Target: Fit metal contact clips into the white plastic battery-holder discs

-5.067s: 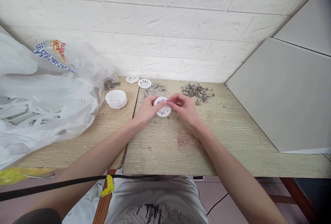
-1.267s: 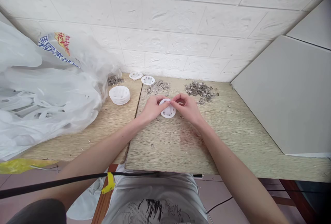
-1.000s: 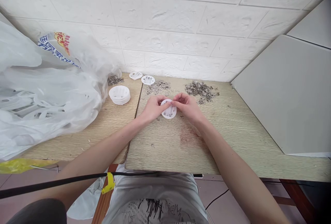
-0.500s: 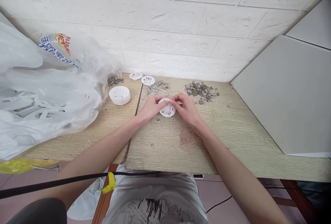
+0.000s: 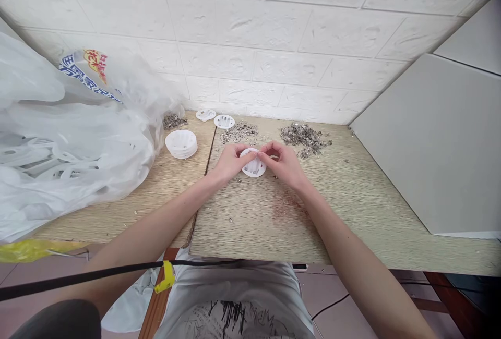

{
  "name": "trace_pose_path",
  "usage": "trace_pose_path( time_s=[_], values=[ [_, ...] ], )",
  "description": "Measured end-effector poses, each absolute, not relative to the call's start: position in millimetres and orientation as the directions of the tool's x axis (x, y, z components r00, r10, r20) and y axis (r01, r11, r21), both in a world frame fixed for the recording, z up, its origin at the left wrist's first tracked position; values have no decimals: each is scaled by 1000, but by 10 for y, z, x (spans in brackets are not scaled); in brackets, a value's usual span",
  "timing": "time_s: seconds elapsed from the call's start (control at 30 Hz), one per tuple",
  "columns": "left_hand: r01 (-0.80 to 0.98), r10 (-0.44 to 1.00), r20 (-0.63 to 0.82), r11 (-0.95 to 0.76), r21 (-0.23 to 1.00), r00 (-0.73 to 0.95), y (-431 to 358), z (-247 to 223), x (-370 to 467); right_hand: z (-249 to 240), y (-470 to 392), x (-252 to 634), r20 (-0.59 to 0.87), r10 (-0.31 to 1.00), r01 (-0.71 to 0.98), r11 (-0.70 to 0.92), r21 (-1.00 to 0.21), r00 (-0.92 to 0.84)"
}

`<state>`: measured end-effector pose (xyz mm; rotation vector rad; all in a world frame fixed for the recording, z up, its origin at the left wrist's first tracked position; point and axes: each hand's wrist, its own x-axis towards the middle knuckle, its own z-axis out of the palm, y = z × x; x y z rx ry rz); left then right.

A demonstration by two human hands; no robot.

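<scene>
Near the middle of the wooden table (image 5: 250, 224), the left hand (image 5: 229, 161) and right hand (image 5: 284, 164) are pinching a round white plastic disc (image 5: 253, 164) between closed fingertips. Behind them are lying a stack of white discs (image 5: 180, 143) and two piles of small metal parts (image 5: 305, 135).

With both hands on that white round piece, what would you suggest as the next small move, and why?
Probably press the small part down into the white round piece with the right hand while the left hand steadies it. Both hands pinch at its top edge, right fingertips bunched there. Whether a metal clip is pinched there is too small to tell; the metal bits lie just behind.
</scene>
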<state>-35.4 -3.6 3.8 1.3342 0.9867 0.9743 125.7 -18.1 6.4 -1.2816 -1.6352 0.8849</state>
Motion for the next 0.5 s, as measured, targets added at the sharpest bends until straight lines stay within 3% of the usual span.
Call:
trace_pose_path(
  time_s=[0.13,0.33,0.5],
  values=[
    [18,949,12,-19,1000,314,-41,29,-360,78,-197,1250,150,986,355,165,-920,-70],
    [67,941,23,-48,997,337,-54,46,-362,92,-226,1254,-41,996,80,-34,-996,-84],
    [74,938,14,-42,996,346,-65,59,-363,104,-222,1261,-94,992,-37,-97,-995,-81]
  ],
)
